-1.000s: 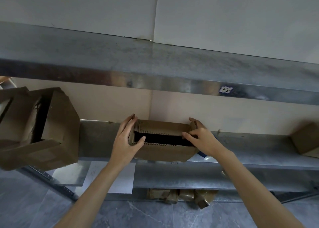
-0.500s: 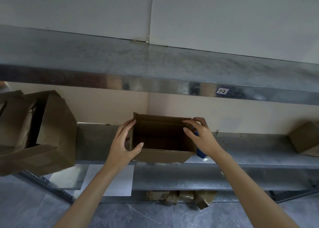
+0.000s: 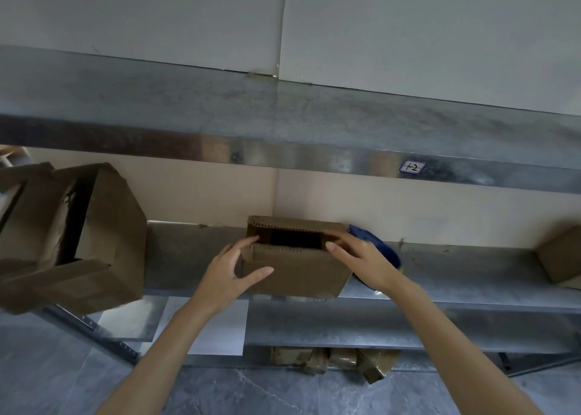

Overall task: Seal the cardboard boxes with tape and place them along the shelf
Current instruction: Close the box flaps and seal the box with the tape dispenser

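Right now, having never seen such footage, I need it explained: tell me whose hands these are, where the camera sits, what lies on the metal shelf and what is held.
No machine here: a person works with two bare hands. One wide-angle camera worn on their head looks forward and down, so you see roughly what they see. The left hand and right hand touch with spread fingers the ends of a small brown cardboard box on the grey metal shelf; its top flaps are partly folded, leaving a dark gap. Behind the right hand lies a blue plastic object, probably a tape dispenser. A larger open brown cardboard box sits at the left, another brown box at the far right. Neither hand curls round anything.
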`<state>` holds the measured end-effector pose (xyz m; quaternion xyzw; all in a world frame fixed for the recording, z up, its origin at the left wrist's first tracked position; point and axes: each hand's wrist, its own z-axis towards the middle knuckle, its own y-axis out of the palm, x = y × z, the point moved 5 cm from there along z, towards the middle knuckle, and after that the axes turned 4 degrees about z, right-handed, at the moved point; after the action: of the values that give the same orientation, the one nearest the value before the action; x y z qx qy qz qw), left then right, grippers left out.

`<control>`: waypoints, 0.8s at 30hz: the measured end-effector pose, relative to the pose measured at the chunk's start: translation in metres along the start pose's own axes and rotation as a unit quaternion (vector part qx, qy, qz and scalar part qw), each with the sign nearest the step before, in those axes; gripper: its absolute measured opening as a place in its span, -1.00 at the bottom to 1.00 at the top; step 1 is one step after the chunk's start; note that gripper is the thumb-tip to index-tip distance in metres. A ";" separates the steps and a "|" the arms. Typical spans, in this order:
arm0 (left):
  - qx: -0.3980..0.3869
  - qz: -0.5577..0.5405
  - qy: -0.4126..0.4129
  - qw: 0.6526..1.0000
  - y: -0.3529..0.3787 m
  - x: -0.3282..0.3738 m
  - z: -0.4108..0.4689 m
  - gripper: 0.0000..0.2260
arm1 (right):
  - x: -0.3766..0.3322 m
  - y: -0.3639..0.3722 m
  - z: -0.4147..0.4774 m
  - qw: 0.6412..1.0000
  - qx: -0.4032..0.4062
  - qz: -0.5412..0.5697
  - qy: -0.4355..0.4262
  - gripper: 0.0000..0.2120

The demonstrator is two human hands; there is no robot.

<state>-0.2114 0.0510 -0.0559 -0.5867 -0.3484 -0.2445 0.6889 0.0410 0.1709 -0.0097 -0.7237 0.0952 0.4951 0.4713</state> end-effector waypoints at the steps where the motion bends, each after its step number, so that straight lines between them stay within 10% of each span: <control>1: 0.005 0.013 -0.007 1.000 0.000 0.000 0.001 -0.26 | 0.001 -0.001 -0.001 1.000 -0.004 -0.001 0.002 -0.47; 6: 0.094 -0.009 0.011 0.995 -0.007 0.007 0.006 -0.52 | 0.006 -0.007 -0.004 0.996 0.021 -0.086 -0.024 -0.50; 13: 0.185 0.019 0.040 0.982 -0.011 0.015 0.017 -0.38 | 0.022 -0.011 -0.005 0.981 0.159 -0.106 -0.031 -0.39; 24: 0.061 0.009 0.060 0.996 0.007 0.015 0.038 -0.41 | 0.011 0.009 0.008 0.980 0.099 -0.161 -0.057 -0.49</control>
<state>-0.2040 0.0911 -0.0469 -0.5309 -0.3156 -0.2510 0.7453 0.0359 0.1759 -0.0245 -0.6497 -0.0013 0.4416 0.6188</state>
